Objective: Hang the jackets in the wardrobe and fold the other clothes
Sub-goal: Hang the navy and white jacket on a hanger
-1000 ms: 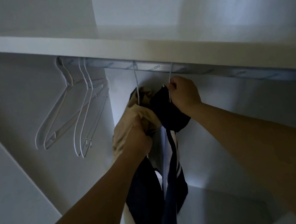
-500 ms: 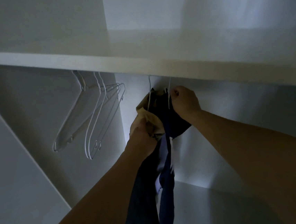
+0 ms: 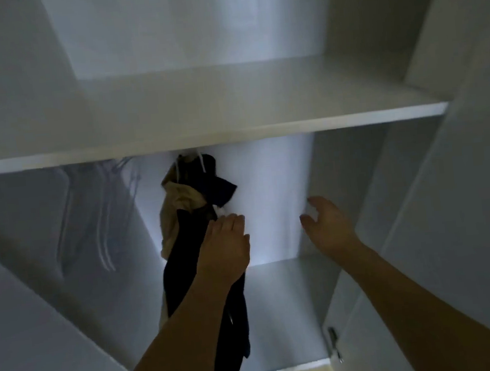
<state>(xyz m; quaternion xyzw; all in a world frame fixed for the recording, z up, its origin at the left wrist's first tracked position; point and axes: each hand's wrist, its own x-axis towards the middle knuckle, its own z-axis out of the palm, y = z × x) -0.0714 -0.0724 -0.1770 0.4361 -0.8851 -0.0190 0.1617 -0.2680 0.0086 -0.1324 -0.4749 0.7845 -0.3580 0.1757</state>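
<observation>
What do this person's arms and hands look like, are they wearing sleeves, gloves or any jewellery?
Both arms are bare for as far as the picture shows them: no sleeve or cuff is in view. The left hand and the right hand wear no gloves. No watch, bracelet or ring can be made out on the wrists or fingers, though the light is dim and the picture is blurred.

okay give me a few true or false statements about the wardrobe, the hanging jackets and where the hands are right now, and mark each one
1. The right hand grips a hanger. False: it is open and holds nothing.
2. A beige jacket and a dark jacket hang below the shelf. True.
3. The left hand is open, in front of the dark jacket. True.
4. Folded clothes lie on the shelf. False: nothing shows on it.
</observation>
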